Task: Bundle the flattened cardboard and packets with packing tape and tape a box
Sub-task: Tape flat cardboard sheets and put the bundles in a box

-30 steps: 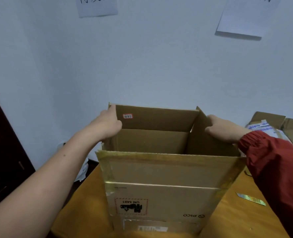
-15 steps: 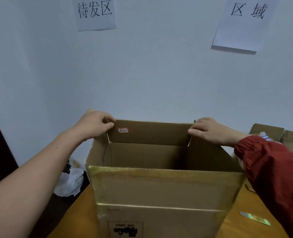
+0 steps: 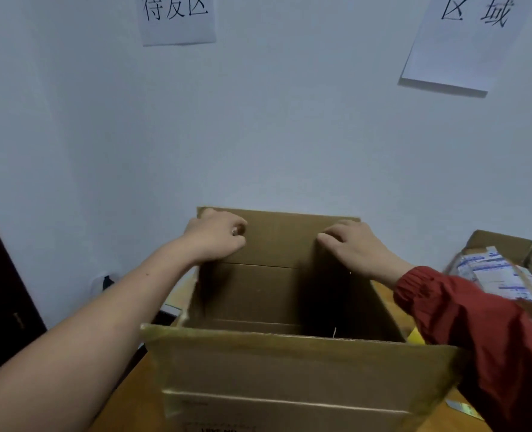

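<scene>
The open cardboard box (image 3: 289,369) is standing on the wooden table (image 3: 127,397). The left hand (image 3: 216,236) and the right hand (image 3: 356,247) are each lying on the far flap (image 3: 280,241), fingers curled, 1 per top corner; actual grip cannot be confirmed.

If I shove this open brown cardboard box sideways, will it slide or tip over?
Probably slides: the tall brown cardboard box looks empty, so likely light on the smooth wooden table. A high push might tip it. With the flaps open, its walls may flex, though the left hand and right hand steady the far flap.
</scene>
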